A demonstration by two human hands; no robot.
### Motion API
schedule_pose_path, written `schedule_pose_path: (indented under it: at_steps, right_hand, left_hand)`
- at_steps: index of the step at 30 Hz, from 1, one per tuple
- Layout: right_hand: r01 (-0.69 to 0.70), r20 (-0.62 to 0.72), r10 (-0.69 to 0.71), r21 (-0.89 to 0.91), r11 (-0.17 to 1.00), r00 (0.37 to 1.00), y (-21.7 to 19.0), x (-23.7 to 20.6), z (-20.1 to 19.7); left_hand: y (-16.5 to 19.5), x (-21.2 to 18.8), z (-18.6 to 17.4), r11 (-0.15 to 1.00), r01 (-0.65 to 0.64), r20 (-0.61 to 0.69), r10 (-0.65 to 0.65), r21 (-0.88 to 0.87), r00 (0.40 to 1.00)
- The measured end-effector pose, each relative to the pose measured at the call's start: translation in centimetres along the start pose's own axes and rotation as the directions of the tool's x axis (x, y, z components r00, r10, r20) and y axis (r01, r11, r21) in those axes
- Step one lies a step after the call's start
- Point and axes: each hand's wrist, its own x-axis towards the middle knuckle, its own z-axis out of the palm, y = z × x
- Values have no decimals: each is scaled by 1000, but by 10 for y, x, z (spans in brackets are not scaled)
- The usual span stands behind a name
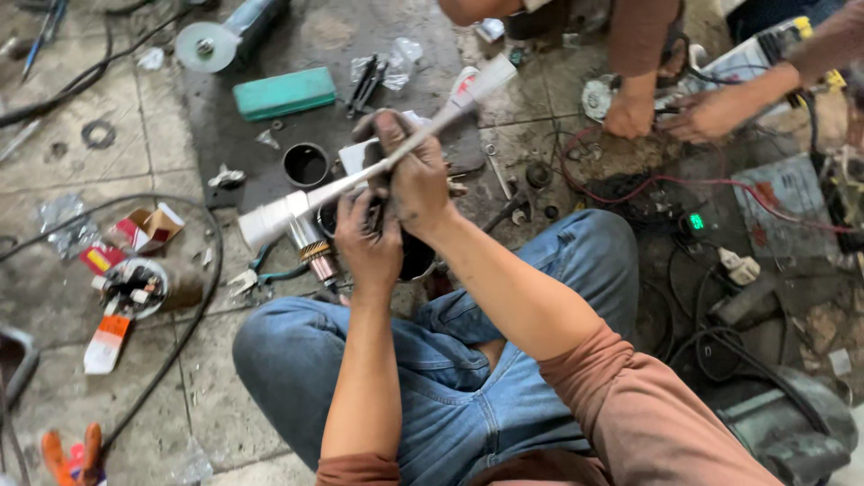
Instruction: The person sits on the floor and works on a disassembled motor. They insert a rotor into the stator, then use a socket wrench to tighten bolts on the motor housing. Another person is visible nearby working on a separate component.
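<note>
Down on the tiled floor (54, 153), the person sat cross-legged in blue jeans (450, 396), both hands raised together over the lap. The right hand (416, 175) was clamped around the middle of a long white tube (360, 175) that slanted from lower left to upper right, its wide end near the left knee and its narrow capped end pointing away. The left hand (371, 241) sat just below, fingers curled on a dark part that was mostly hidden; what it gripped I could not tell. A motor armature with copper windings (313, 247) showed just left of that hand. Beyond lay a green box (283, 93), a black ring (306, 165) and an angle grinder (225, 36). At the upper right, another person's two hands (666, 112) worked among red wires (630, 180).
</note>
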Motion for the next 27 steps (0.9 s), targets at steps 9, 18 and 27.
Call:
schedule_pose_path:
  at_steps: [9,18,27]
  right_hand:
    - [111,69,-119,110,988,990,-45,-1,-8]
    - [112,-101,-95,178,978,990,-44,-56,-93]
    - [70,-332,-43,70,995,942,-18,-92,-201]
  left_hand:
    - [10,-3,7,974,137,6,-139,-179,990]
    - [2,3,18,856,298,15,-322,-421,946]
    - [-1,-3,17,938,208,35,-207,-276,978]
